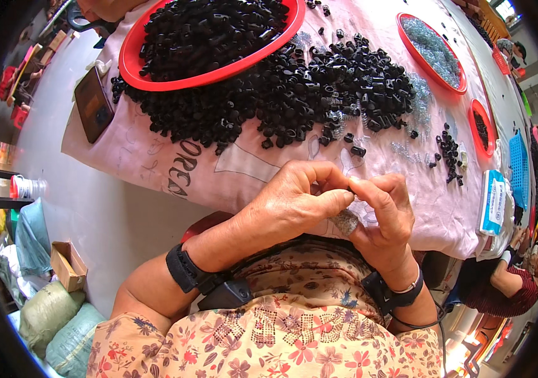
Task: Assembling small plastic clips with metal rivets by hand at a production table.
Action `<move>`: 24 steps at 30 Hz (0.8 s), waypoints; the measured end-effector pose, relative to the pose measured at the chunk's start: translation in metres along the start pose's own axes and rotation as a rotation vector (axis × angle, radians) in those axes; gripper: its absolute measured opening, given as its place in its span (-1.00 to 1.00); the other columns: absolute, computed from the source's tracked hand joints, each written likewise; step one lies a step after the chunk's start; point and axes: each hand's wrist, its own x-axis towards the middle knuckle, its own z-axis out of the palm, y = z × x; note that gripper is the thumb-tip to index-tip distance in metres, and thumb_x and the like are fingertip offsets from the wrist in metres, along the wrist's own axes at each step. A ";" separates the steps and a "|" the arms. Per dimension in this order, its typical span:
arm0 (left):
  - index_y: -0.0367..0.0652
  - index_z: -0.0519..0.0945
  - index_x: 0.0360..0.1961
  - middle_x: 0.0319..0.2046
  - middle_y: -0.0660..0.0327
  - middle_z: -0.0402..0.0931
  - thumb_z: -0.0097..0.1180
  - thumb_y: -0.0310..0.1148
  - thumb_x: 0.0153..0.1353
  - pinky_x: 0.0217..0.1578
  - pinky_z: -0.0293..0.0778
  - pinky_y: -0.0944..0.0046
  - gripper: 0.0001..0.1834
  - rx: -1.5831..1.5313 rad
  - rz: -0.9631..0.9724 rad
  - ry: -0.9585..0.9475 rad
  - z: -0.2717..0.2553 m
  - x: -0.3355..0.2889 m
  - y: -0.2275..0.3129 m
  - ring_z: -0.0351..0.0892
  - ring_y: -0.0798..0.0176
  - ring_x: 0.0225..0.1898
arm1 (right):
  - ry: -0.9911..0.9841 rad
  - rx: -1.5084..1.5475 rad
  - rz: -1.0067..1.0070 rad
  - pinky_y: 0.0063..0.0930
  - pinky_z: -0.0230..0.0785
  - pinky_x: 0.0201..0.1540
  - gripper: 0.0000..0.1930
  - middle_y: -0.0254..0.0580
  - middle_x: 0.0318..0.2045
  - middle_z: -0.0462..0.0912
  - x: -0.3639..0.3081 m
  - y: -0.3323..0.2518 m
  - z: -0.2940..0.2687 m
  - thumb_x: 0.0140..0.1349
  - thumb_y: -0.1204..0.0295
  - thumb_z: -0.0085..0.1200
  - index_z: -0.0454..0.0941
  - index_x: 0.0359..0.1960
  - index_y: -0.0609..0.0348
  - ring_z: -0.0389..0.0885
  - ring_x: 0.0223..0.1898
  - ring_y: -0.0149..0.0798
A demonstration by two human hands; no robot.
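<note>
My left hand (300, 198) and my right hand (387, 211) meet fingertip to fingertip over the table's near edge. Both are closed in a pinch. A tiny dark piece (349, 189) shows between the fingertips; the fingers hide most of it, and its kind is not visible. A greyish wrap (345, 222) covers the right thumb. Just beyond the hands spreads a heap of small black plastic parts (281, 94), which look like cord-lock pieces. Small metal springs (338, 118) lie among them.
On the pink cloth (243, 186) stand a red basin (131, 57) of black parts, a red tray (402, 28) of springs and a smaller red tray (474, 135). A phone (94, 104) lies left; a blue-white packet (492, 203) and blue basket (519, 170) right. Another person (508, 286) sits at right.
</note>
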 end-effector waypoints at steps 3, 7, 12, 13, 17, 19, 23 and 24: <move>-0.24 0.59 -0.14 -0.30 0.41 0.53 0.16 -0.37 0.29 -0.24 0.44 0.51 -0.81 -0.016 -0.017 -0.002 -0.001 -0.001 0.004 0.47 0.58 -0.25 | -0.005 0.007 0.006 -0.35 0.44 -0.24 -0.42 -0.16 -0.30 0.55 0.000 0.000 0.000 -0.24 0.61 0.34 0.57 -0.02 0.22 0.53 -0.28 -0.14; -0.25 0.59 -0.17 -0.31 0.42 0.53 0.17 -0.38 0.28 -0.25 0.44 0.50 -0.82 -0.069 -0.014 0.007 -0.001 -0.001 0.000 0.46 0.58 -0.25 | -0.020 -0.012 -0.022 -0.33 0.44 -0.23 -0.41 -0.14 -0.30 0.54 0.001 0.001 0.000 -0.21 0.56 0.35 0.53 0.00 0.22 0.53 -0.28 -0.11; -0.26 0.60 -0.20 -0.33 0.43 0.52 0.18 -0.42 0.27 -0.28 0.43 0.51 -0.85 -0.064 -0.032 0.041 0.000 -0.001 -0.002 0.44 0.60 -0.29 | -0.178 -0.149 0.061 -0.19 0.32 -0.33 -0.46 -0.10 -0.39 0.45 0.000 0.003 -0.006 -0.27 0.44 0.29 0.44 -0.13 0.20 0.46 -0.38 -0.03; -0.27 0.60 -0.20 -0.34 0.43 0.51 0.18 -0.44 0.26 -0.31 0.41 0.52 -0.86 -0.017 -0.011 0.044 0.001 0.000 -0.004 0.42 0.61 -0.31 | -0.179 -0.147 0.062 -0.19 0.32 -0.33 -0.46 -0.10 -0.39 0.45 -0.001 0.003 -0.005 -0.27 0.44 0.29 0.44 -0.13 0.20 0.46 -0.38 -0.03; -0.28 0.59 -0.20 -0.37 0.43 0.51 0.16 -0.47 0.26 -0.35 0.36 0.53 -0.88 0.101 0.035 0.056 0.006 0.000 -0.003 0.40 0.63 -0.33 | -0.220 -0.217 0.077 -0.16 0.27 -0.34 -0.52 -0.08 -0.42 0.42 -0.002 0.003 -0.005 -0.30 0.41 0.22 0.46 -0.21 0.21 0.43 -0.41 0.03; -0.29 0.58 -0.22 -0.40 0.43 0.49 0.14 -0.48 0.26 -0.38 0.32 0.55 -0.88 0.218 0.082 0.102 0.008 0.000 -0.003 0.36 0.64 -0.36 | -0.238 -0.247 0.080 -0.15 0.27 -0.33 -0.53 -0.07 -0.43 0.42 -0.001 0.002 -0.006 -0.30 0.39 0.21 0.46 -0.23 0.21 0.43 -0.41 0.04; -0.29 0.56 -0.23 -0.42 0.43 0.48 0.15 -0.48 0.24 -0.39 0.32 0.55 -0.88 0.269 0.078 0.108 0.010 -0.001 0.001 0.35 0.64 -0.38 | -0.231 -0.260 0.065 -0.16 0.25 -0.35 -0.58 -0.09 -0.45 0.41 0.001 -0.001 -0.006 -0.26 0.37 0.20 0.48 -0.26 0.20 0.43 -0.42 0.00; -0.28 0.55 -0.23 -0.42 0.43 0.47 0.15 -0.48 0.24 -0.39 0.32 0.55 -0.89 0.250 0.065 0.109 0.010 -0.001 0.000 0.35 0.64 -0.38 | -0.245 -0.270 0.061 -0.17 0.25 -0.36 -0.59 -0.10 -0.46 0.42 0.002 -0.001 -0.007 -0.25 0.37 0.19 0.48 -0.26 0.20 0.44 -0.43 -0.01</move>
